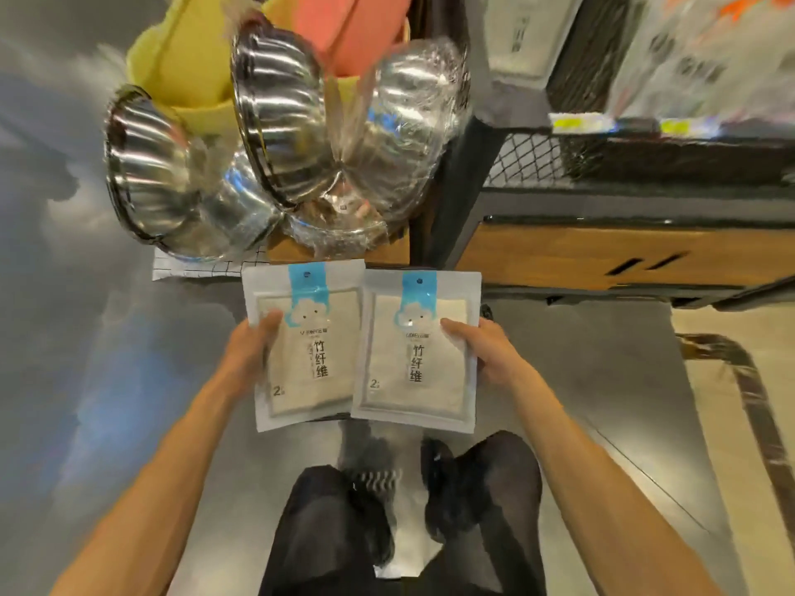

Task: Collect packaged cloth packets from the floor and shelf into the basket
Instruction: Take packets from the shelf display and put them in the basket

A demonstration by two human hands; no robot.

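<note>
Our left hand [251, 348] grips the left packet [312, 363], our right hand [488, 357] the right packet [415, 367]; beyond our fingers [271, 319] lie seemingly wrapped steel bowls [279, 122].

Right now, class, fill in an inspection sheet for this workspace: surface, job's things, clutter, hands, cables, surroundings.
Surface: grey floor.
Job's things: left packet and right packet, side by side, edges overlapping.
Clutter: plastic-wrapped steel bowls, yellow tub behind.
Hands: left hand grips the left packet; right hand grips the right packet.
Cables: nothing seen.
Surroundings: shelf with wire mesh and wooden panel, at right.
</note>
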